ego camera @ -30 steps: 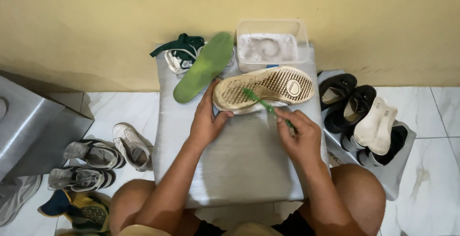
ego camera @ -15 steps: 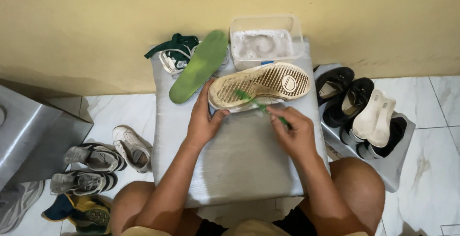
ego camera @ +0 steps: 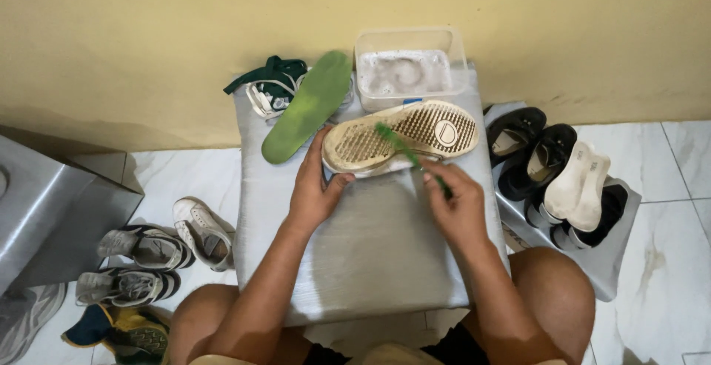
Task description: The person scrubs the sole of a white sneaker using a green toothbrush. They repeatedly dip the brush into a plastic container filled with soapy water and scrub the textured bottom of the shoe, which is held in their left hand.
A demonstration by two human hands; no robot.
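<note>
Two hands: left hand steadies ridged-soled shoe; right hand holds green brush.

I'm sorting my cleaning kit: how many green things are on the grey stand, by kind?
Insole: 1
Brush, held in the right hand: 1
Laces bundle: 1
Total: 3

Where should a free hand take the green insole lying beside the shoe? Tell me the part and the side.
Grip the green insole at its lower, wider end, coming from the left. That end lies nearest the table edge with bare surface beside it, while the left hand and the upturned shoe crowd its right, and laces lie by its upper end.
</note>
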